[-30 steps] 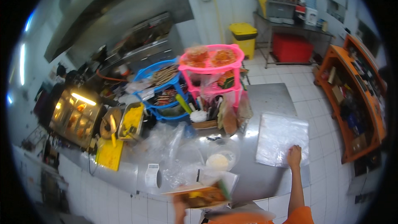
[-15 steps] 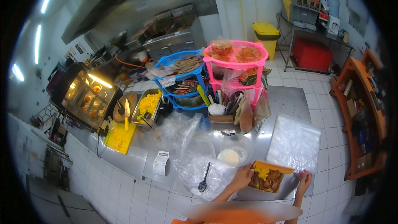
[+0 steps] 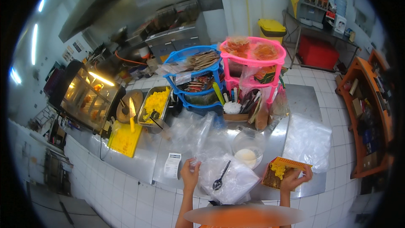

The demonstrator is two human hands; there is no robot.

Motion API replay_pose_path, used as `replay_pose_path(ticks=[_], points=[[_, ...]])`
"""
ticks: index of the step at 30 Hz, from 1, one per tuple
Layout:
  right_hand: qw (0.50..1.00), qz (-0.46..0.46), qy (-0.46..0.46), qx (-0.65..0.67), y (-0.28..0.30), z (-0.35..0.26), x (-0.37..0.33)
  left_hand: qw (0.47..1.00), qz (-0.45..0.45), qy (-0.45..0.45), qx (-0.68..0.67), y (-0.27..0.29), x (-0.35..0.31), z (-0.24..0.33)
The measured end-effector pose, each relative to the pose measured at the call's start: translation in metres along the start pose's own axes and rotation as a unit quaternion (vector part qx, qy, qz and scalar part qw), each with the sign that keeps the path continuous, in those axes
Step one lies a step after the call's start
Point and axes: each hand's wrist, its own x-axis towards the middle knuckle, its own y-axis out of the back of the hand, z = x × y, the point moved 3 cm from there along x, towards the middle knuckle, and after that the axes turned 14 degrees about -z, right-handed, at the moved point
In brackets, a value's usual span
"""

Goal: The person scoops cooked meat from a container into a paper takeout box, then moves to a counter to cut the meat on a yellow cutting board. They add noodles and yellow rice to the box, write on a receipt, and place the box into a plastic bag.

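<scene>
My left hand [image 3: 190,175] is at the left edge of a pile of clear plastic bags [image 3: 238,183], thumb and fingertips closed on the thin film. A black plastic spoon [image 3: 221,176] lies on the pile. To the right, my right hand [image 3: 294,179] grips the right side of an open takeaway box [image 3: 270,177] near its raised orange patterned flap. Brown pieces of food and yellow shreds [image 3: 278,170] show inside; my hand hides part of them. Behind the pile stands a clear round tub [image 3: 248,141] with a pale substance at its bottom.
A paper slip [image 3: 172,165] lies left of the bags. Farther left are a yellow cutting board [image 3: 125,139], a knife [image 3: 132,114] and a metal tray of yellow food [image 3: 145,117]. Blue [image 3: 194,69] and pink [image 3: 253,59] tiered baskets stand behind. More flat plastic bags [image 3: 307,141] lie right.
My left hand has let go of the box and moved left to the plastic bags. My right hand has come in onto the box and its flap. The view has shifted slightly.
</scene>
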Motion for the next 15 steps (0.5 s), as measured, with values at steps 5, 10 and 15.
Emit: replay_pose_path(ticks=[5, 10, 15], points=[[0.915, -0.349, -0.036, 0.198, -0.082, -0.089, -0.011, 0.979, 0.07, 0.004, -0.19, 0.011, -0.008, 0.004], [0.801, -0.555, 0.027, 0.222, -0.149, -0.154, -0.043, 0.969, 0.114, 0.051, -0.215, 0.036, 0.0, 0.025], [0.829, -0.52, 0.047, 0.201, -0.182, -0.142, -0.039, 0.976, 0.207, -0.051, -0.053, 0.052, 0.027, 0.066]])
